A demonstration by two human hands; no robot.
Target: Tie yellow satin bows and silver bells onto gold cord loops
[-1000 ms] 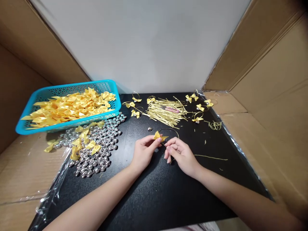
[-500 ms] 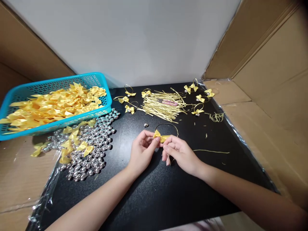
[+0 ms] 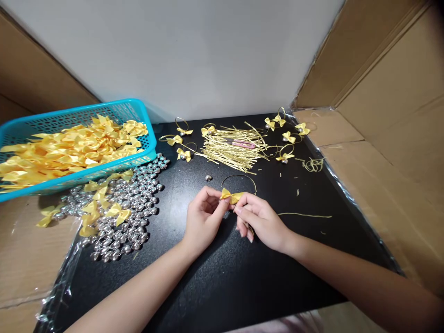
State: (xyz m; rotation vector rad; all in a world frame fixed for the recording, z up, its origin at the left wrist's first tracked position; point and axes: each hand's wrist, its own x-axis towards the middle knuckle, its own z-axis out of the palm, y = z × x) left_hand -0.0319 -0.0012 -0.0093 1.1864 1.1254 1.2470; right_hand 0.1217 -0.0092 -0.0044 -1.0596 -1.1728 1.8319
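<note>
My left hand [image 3: 204, 210] pinches a yellow ribbon bow [image 3: 231, 197] between thumb and fingers, near the middle of the black table. Close against the bow's right end, my right hand [image 3: 258, 219] has thumb and forefinger pressed together on a thin gold cord; the fingertips hide most of that grip. Behind the bow, the gold cord [image 3: 239, 175] arcs up in a loop, and a bit of it shows under my right fingers. One silver bell-like bead [image 3: 208, 177] lies just beyond my left hand.
A blue basket [image 3: 151, 150] full of yellow bows stands at the left. Silver beads [image 3: 114, 238] with loose bows spread before it. A bundle of gold cords [image 3: 227, 155] carries pink-handled snips [image 3: 243, 144], with bows on loops [image 3: 285, 157] around it. One cord [image 3: 305, 215] lies right.
Both hands stay at the bow with nearly the same grip. My right fingers have shifted slightly, the lower ones spreading a little downward and right. The whole view has moved a little.
</note>
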